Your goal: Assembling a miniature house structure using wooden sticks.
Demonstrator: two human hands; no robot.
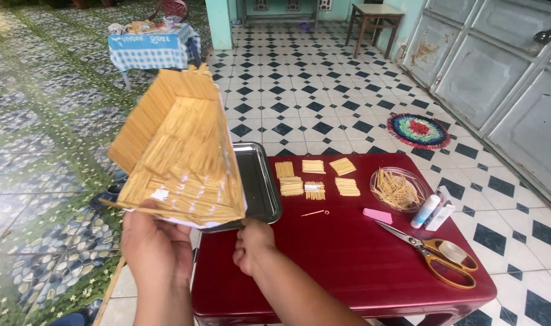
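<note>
My left hand [157,247] holds up a box-like model made of thin yellow sticks [179,151], gripping it from below at its near edge. The model is tilted so its open inside faces me. My right hand [253,243] pinches the model's lower right corner, just above the near left part of the red table [348,265]. Several small flat panels of glued sticks [314,178] lie in rows on the table beyond my hands.
A metal tray [260,184] sits at the table's left side, partly behind the model. A clear bowl of loose sticks [397,189], glue bottles [432,211], a pink eraser [378,215], orange-handled scissors [435,256] and a tape roll [452,251] lie to the right.
</note>
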